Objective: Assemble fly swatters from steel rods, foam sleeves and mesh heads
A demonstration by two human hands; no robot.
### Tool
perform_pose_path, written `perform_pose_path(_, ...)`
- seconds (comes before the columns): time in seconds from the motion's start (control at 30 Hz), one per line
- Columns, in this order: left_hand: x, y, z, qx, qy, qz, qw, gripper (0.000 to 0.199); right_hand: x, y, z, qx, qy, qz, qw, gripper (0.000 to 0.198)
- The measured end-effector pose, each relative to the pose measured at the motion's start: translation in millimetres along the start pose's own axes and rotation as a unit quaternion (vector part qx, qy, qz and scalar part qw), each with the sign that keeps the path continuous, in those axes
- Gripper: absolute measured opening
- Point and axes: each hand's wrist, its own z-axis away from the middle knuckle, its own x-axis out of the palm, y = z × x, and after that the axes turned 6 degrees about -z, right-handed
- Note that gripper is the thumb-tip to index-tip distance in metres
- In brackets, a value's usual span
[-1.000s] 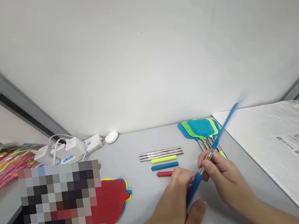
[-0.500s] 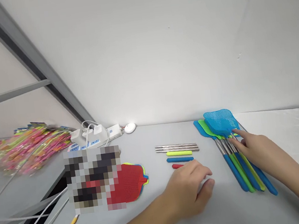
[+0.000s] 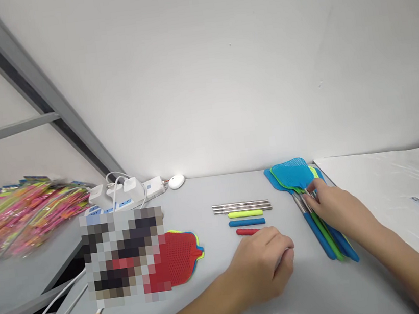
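My left hand (image 3: 264,263) hovers over or rests on the grey tabletop with its fingers curled in and the thumb against them; nothing shows in it. Just beyond it lie red (image 3: 247,232), blue (image 3: 246,222) and yellow handle sleeves (image 3: 245,214), then several thin metal rods (image 3: 242,206). My right hand (image 3: 333,202) pinches at the necks of a bundle of fly swatters (image 3: 292,173) with blue and green mesh heads, metal shafts and blue and green handles (image 3: 319,232). Its fingers hide part of the shafts.
Loose swatter heads, red on top (image 3: 178,258), are stacked at the left beside a blurred-out patch. Behind them stand a power strip (image 3: 123,205) with chargers and a white round device (image 3: 176,182). Bagged colourful items (image 3: 35,211) lie far left; white plastic packaging (image 3: 387,190) lies right.
My right hand has closed in on the swatter necks, and the spread bundle is now gathered more tightly. The left thumb and fingers have drawn together. The view has shifted slightly.
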Motion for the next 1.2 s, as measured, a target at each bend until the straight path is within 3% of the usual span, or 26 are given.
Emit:
perform_pose_path(0.27,0,-3,0,0.000,0.000,-0.003,1.000,0.018,5,-8,-5,-0.016,0.005,0.070,0.997,0.026)
perform_pose_path(0.53,-3,-5,-3,-0.022,0.002,-0.039,0.999,0.019,5,-11,-4,-0.023,0.004,0.073,0.997,0.029)
perform_pose_path(0.73,-24,-14,-3,-0.021,-0.022,-0.100,0.995,0.022,-6,-10,8,-0.034,0.045,0.027,0.998,0.033)
perform_pose_path(0.97,-70,-37,1,-0.123,-0.096,-0.204,0.967,0.028,-1,-25,22,-0.128,0.043,-0.055,0.989,0.031)
perform_pose_path(1.2,-60,-20,3,-0.143,-0.154,-0.206,0.956,0.021,3,-56,12,-0.215,-0.007,-0.033,0.976,0.031)
